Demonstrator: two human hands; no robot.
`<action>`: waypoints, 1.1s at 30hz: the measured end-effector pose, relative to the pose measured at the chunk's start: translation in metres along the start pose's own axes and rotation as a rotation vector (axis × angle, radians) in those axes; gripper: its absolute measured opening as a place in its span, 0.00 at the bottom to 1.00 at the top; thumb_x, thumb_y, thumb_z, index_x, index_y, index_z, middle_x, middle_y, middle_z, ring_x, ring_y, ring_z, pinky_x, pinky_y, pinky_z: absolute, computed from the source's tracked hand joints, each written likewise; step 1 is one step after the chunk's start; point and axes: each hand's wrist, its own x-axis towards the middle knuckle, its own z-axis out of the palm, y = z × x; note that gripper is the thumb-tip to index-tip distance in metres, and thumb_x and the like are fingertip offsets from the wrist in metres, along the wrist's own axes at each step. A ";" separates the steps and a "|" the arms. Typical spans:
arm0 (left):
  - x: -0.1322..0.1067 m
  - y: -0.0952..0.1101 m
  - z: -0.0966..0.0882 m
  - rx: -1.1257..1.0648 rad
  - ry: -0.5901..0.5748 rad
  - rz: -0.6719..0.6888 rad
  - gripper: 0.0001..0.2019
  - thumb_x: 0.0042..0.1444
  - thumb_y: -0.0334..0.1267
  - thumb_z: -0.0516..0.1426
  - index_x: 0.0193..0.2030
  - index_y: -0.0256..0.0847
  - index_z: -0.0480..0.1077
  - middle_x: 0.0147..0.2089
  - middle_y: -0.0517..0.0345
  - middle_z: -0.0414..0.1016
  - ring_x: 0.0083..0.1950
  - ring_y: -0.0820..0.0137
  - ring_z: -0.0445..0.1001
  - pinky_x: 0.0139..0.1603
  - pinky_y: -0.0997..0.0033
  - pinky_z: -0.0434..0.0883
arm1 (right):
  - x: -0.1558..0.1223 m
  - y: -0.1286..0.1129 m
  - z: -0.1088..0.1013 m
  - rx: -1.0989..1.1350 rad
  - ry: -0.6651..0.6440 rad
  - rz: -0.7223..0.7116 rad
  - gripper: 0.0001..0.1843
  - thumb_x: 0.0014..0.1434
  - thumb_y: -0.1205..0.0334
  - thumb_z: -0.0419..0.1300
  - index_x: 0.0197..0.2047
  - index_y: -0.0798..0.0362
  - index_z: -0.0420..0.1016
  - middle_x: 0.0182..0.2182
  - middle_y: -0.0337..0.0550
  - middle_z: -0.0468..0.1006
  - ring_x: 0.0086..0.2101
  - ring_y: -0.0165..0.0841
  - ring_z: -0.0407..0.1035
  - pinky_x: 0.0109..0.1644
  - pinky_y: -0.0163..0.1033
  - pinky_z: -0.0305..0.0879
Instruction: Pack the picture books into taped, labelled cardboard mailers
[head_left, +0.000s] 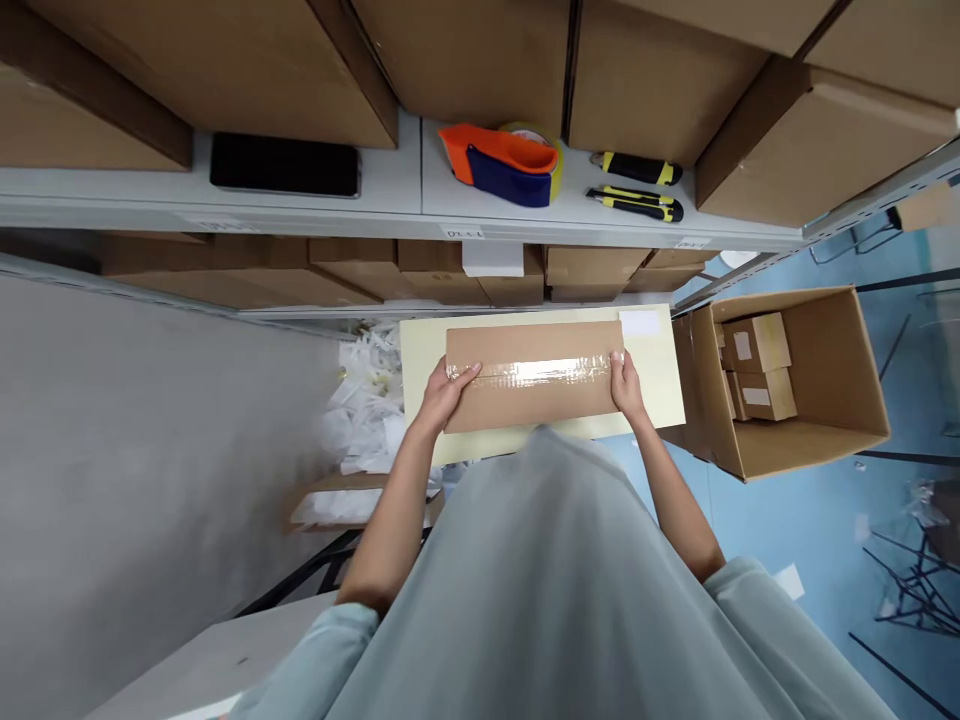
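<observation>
A flat brown cardboard box [536, 400] with clear tape along its middle is held in front of my body. My left hand [444, 393] grips its left end, thumb on top near the tape. At the opposite end my right hand [627, 385] is closed on the box, thumb also on top. The fingers under the box are hidden. Beneath it lies a pale yellow board [660, 370] with a white label [640, 322] at its upper right corner.
On the shelf [405, 190] ahead lie a black phone [285, 165], an orange-and-blue tape dispenser [502, 165] and two utility knives [637, 185]. Large cartons [465, 60] stand behind. An open carton [832, 370] with small boxes is at right; plastic waste [367, 400] lies left.
</observation>
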 end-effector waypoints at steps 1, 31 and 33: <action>-0.004 0.001 0.001 0.050 0.016 0.051 0.32 0.54 0.59 0.69 0.59 0.42 0.74 0.61 0.42 0.82 0.61 0.49 0.81 0.66 0.49 0.76 | -0.003 0.000 0.002 0.000 0.064 0.032 0.42 0.81 0.43 0.26 0.75 0.60 0.64 0.69 0.67 0.74 0.68 0.44 0.70 0.70 0.49 0.68; -0.073 -0.134 -0.051 0.295 0.343 0.406 0.23 0.64 0.35 0.53 0.66 0.43 0.66 0.66 0.40 0.74 0.69 0.46 0.75 0.70 0.36 0.76 | -0.064 0.020 0.020 0.047 0.327 -0.104 0.17 0.66 0.51 0.55 0.42 0.50 0.82 0.40 0.57 0.87 0.44 0.51 0.83 0.49 0.58 0.84; -0.067 -0.106 -0.052 0.302 0.429 0.505 0.22 0.65 0.33 0.52 0.65 0.45 0.68 0.66 0.41 0.74 0.71 0.47 0.74 0.71 0.36 0.75 | -0.017 -0.011 -0.015 -0.078 0.427 -0.213 0.22 0.69 0.53 0.54 0.53 0.54 0.83 0.51 0.63 0.86 0.53 0.54 0.81 0.60 0.63 0.80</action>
